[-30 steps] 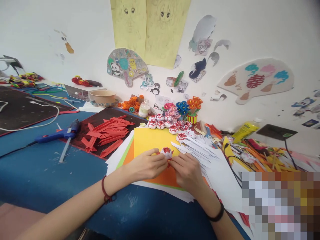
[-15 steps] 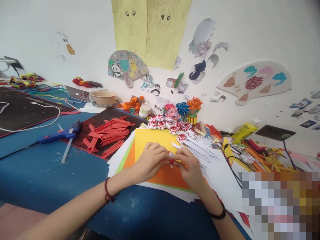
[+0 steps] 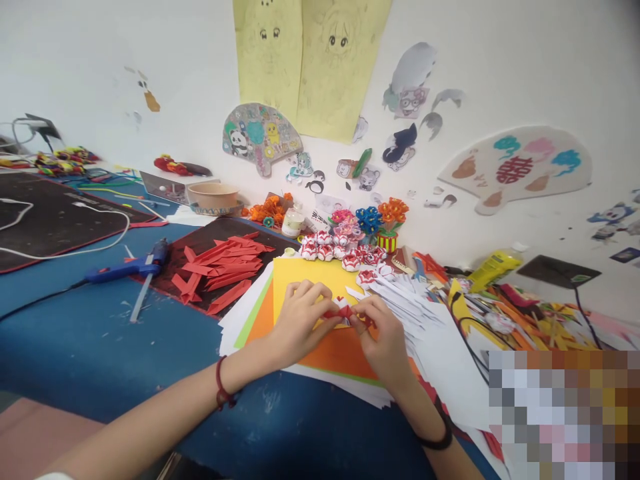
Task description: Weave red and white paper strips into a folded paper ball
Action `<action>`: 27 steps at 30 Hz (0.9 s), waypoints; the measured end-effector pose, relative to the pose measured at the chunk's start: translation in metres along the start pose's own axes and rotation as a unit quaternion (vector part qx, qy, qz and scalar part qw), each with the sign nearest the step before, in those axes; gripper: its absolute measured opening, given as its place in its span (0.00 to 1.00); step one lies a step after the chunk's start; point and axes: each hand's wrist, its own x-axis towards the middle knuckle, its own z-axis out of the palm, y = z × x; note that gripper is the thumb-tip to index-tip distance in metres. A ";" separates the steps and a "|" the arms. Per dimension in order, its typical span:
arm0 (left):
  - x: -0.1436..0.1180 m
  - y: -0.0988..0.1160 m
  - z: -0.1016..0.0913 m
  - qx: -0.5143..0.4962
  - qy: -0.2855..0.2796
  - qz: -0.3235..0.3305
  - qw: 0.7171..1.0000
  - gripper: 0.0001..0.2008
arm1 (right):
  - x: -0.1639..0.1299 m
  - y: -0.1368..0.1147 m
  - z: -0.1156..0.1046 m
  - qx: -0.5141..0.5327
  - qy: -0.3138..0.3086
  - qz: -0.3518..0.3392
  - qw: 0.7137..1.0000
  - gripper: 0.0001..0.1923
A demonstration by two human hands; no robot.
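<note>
Two hands: left hand (image 3: 300, 320) and right hand (image 3: 383, 340) both pinched narrow on one small folded red-and-white paper piece (image 3: 345, 311), held between the fingertips just above the orange and yellow card sheets (image 3: 335, 350)
Slip risk: piece is tiny and mostly hidden by fingers; squeeze too hard and I'd guess the folds crush; loosen and it drops onto the sheets
Right of right hand: loose pile of white pointed paper strips (image 3: 400, 297) almost touching the knuckles; a wrist sweep could scatter them
Beyond the hands: row of finished red-and-white paper flowers (image 3: 345, 253), near; easy to knock reaching forward
Left of left hand: red paper strips on a dark mat (image 3: 220, 267), then blue glue gun (image 3: 127, 269) well apart
Open room: bare blue tabletop (image 3: 100, 353) near-left; table edge runs right under the forearms
</note>
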 end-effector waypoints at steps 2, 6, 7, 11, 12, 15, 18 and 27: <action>0.001 0.000 -0.001 -0.014 0.014 -0.020 1.000 0.06 | 0.001 0.000 -0.001 0.000 0.000 -0.001 1.000 0.06; 0.003 0.001 -0.003 -0.052 0.029 -0.047 0.997 0.05 | 0.003 -0.002 -0.001 -0.005 -0.008 -0.003 1.000 0.05; 0.003 0.001 -0.004 -0.061 0.029 -0.053 0.996 0.05 | 0.003 -0.002 -0.001 -0.008 -0.009 -0.003 1.000 0.06; 0.005 0.000 -0.005 -0.092 0.014 -0.068 0.993 0.03 | 0.002 -0.002 0.001 -0.023 -0.012 -0.006 1.000 0.09; 0.005 0.000 -0.005 -0.099 0.009 -0.069 0.993 0.03 | 0.001 -0.002 0.002 -0.026 -0.013 -0.007 1.000 0.09; 0.005 -0.001 -0.006 -0.114 -0.010 -0.070 0.991 0.02 | -0.001 -0.001 0.004 -0.038 -0.014 -0.007 0.999 0.08; 0.006 0.001 -0.009 -0.109 -0.032 -0.067 0.991 0.02 | -0.004 0.000 0.006 -0.055 -0.013 -0.003 0.998 0.08; 0.009 0.001 -0.007 -0.137 -0.016 -0.077 0.987 0.03 | -0.004 0.000 0.005 -0.043 -0.018 -0.008 0.999 0.08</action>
